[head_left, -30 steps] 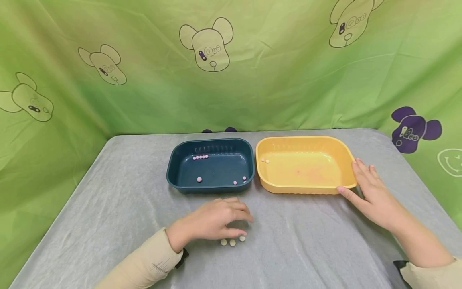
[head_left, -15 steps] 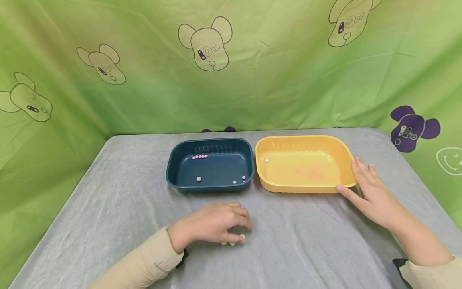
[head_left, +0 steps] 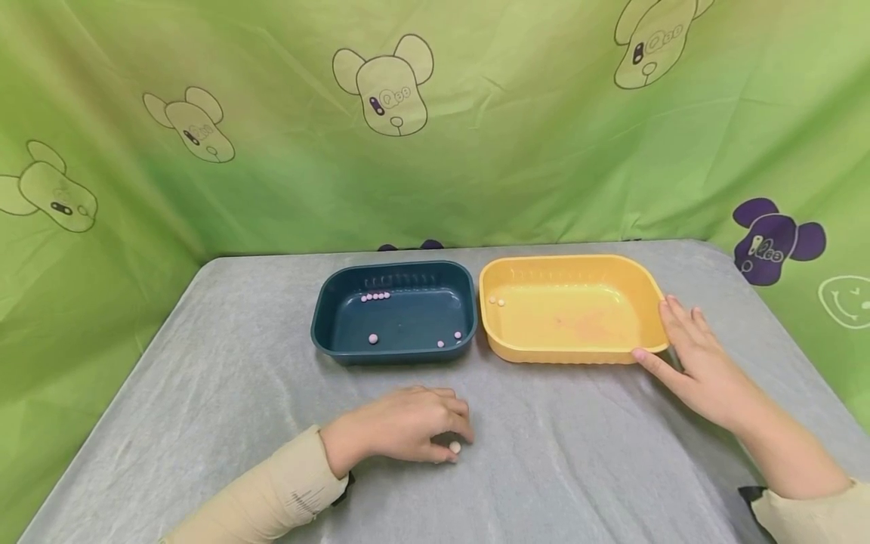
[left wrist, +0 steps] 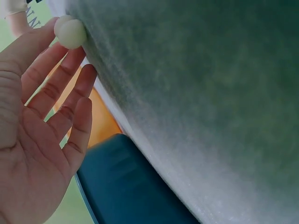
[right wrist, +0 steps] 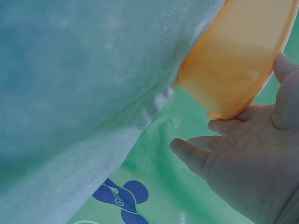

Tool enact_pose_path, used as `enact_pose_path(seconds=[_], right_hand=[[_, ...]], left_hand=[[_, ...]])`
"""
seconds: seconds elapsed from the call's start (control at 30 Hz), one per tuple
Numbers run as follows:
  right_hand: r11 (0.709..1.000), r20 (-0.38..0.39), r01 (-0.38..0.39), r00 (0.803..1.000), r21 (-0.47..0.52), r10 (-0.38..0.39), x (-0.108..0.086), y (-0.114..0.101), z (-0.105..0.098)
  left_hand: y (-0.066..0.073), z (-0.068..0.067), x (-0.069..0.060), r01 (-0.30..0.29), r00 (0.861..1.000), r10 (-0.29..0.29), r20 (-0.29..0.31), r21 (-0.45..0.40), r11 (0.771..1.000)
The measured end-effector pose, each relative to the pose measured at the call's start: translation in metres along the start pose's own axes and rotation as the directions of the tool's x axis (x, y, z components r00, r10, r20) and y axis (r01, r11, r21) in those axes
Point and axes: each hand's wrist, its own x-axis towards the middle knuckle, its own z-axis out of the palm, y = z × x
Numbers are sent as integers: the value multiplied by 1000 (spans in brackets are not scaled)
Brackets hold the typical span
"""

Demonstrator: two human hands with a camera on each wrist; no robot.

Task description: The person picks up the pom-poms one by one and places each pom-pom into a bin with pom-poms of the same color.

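Note:
In the head view my left hand (head_left: 411, 425) is low over the table, in front of the dark blue tray (head_left: 390, 357). A small white ball (head_left: 455, 447) shows between its thumb tip and forefinger. The left wrist view has overlapping white balls (left wrist: 72, 33) against the thumb tip, with the fingers spread and loosely bent behind them; a firm pinch is not visible. My right hand (head_left: 703, 374) rests on the right front corner of the yellow tray (head_left: 571, 357), thumb at the front rim and straight fingers along the outer side, also in the right wrist view.
Several pink balls (head_left: 375, 297) line the back of the blue tray; a larger one (head_left: 373, 339) and others lie nearer its front. Two pale balls (head_left: 501, 303) sit at the yellow tray's left. Grey cloth (head_left: 224, 378) covers the table, and a green curtain (head_left: 285, 189) hangs behind.
My left hand has lowered slightly and its thumb and forefinger have come closer round one white ball. The two other white balls are now hidden behind the thumb. My right hand stays at the yellow tray.

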Motion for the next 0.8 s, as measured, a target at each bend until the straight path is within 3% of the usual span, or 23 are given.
enact_pose_path(seconds=[0.47, 0.8], right_hand=[[1000, -2, 11, 1000, -11, -11, 0, 0, -1], [1000, 9, -4, 1000, -7, 4, 0, 0, -1]], left_hand=[[-2, 1, 3, 20, 1000, -19, 22, -41, 999], [-3, 2, 3, 2, 1000, -1, 26, -64, 998]])
